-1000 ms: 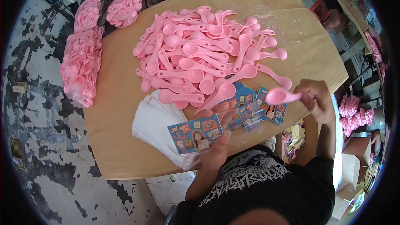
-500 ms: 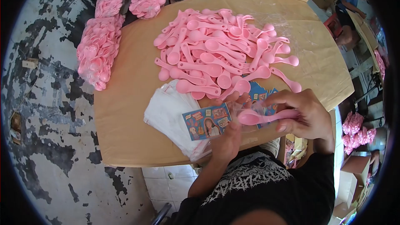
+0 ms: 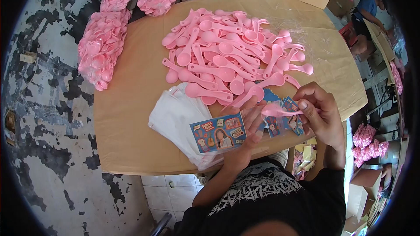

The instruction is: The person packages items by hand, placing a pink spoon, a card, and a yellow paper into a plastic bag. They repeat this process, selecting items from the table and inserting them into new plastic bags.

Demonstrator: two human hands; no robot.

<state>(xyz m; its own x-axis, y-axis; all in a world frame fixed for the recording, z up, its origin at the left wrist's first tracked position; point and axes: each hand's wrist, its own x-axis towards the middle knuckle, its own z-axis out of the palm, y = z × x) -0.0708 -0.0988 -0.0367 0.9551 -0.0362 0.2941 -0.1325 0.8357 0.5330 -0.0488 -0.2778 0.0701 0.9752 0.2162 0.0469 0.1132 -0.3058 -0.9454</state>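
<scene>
Lying at the near edge of the table (image 3: 131,105), a printed card (image 3: 218,133) was held by the left hand (image 3: 245,137), its fingers stretched out along the card's right end. Just beside it, a pink spoon (image 3: 276,110) was pinched by the handle in the right hand (image 3: 321,116), above loose cards (image 3: 286,120). White bags (image 3: 173,118) were stacked leftward. Beyond were found the spoon heap (image 3: 227,48) and bagged spoons (image 3: 98,39).
</scene>
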